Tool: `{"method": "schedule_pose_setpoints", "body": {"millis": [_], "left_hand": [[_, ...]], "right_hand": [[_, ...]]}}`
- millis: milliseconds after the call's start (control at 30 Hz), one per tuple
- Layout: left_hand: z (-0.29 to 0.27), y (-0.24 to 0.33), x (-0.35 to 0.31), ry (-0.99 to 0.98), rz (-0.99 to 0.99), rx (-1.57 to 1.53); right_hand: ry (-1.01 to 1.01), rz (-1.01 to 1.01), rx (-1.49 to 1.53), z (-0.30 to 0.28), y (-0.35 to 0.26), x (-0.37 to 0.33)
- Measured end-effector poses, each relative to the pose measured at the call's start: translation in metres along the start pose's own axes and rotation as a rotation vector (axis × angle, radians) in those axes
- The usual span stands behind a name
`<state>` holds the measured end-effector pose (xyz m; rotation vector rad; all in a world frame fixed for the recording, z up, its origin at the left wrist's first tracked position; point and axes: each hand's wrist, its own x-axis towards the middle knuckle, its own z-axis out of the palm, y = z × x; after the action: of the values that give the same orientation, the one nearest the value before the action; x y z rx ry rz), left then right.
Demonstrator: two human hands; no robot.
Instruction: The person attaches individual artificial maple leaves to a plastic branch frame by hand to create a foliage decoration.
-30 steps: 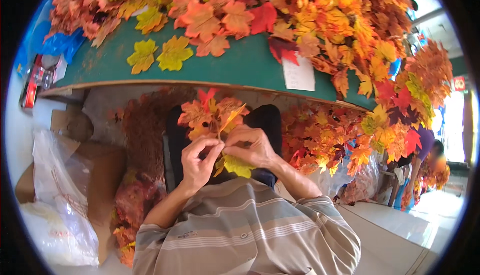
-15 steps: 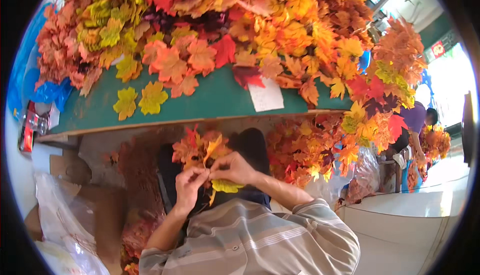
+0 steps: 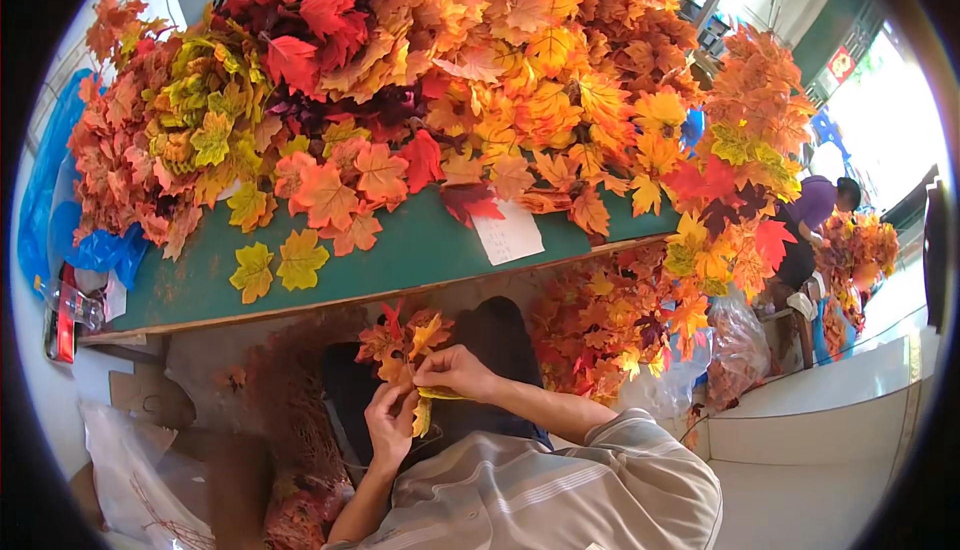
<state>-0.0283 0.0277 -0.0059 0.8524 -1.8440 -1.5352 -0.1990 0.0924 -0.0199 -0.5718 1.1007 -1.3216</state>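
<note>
Over my lap hangs an artificial maple leaf garland point(image 3: 382, 346), with orange, red and yellow leaves at its upper end. My right hand point(image 3: 455, 371) pinches it just below that cluster, thumb and fingertips together. Close beside it, my left hand point(image 3: 388, 424) is closed on the stem, its fingertips almost meeting those of the right. A yellow-green leaf point(image 3: 436, 393) sticks out under my right fingers, and another yellow leaf point(image 3: 422, 417) hangs beside my left fingers. The fingers hide the exact place where they grip the thin stem.
Ahead, a green table point(image 3: 200, 285) bears large heaps of artificial leaves point(image 3: 470, 30), two loose yellow-green leaves point(image 3: 300, 260) and a paper slip point(image 3: 510, 235). More garlands point(image 3: 610, 320) hang at right. Plastic bags point(image 3: 130, 460) lie lower left. Another person point(image 3: 812, 205) works far right.
My view has tilted up, so the table appears lower. My hands stay together on the garland; the left has dropped slightly below the right, and the yellow-green leaf now shows more edge-on.
</note>
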Motion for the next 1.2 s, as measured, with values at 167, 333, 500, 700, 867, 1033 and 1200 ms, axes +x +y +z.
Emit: {"method": "schedule_pose_setpoints", "body": {"millis": [167,333,500,700,867,1033,1200], "left_hand": [[0.001,-0.025,-0.002,-0.022,-0.070,-0.071],[-0.018,-0.056,-0.004,-0.021,0.015,-0.125],[-0.014,-0.049,-0.005,-0.052,-0.412,-0.619],[-0.002,-0.022,0.018,-0.123,-0.407,-0.937],[-0.011,0.002,0.024,-0.102,-0.497,-0.936],[-0.014,0.001,0.021,-0.085,-0.526,-0.976],[-0.011,-0.002,0.019,-0.074,-0.557,-1.003]], "right_hand": [[0.060,0.072,-0.078,-0.007,0.006,0.007],[0.230,-0.438,-0.944,-0.027,-0.143,-0.042],[0.966,-0.709,-1.216,-0.118,-0.310,-0.020],[1.023,-0.774,-1.770,-0.244,-0.365,0.046],[1.039,-0.547,-1.640,-0.262,-0.368,0.045],[0.943,-0.378,-1.570,-0.258,-0.383,0.038],[0.930,-0.620,-1.636,-0.258,-0.385,0.037]]}}
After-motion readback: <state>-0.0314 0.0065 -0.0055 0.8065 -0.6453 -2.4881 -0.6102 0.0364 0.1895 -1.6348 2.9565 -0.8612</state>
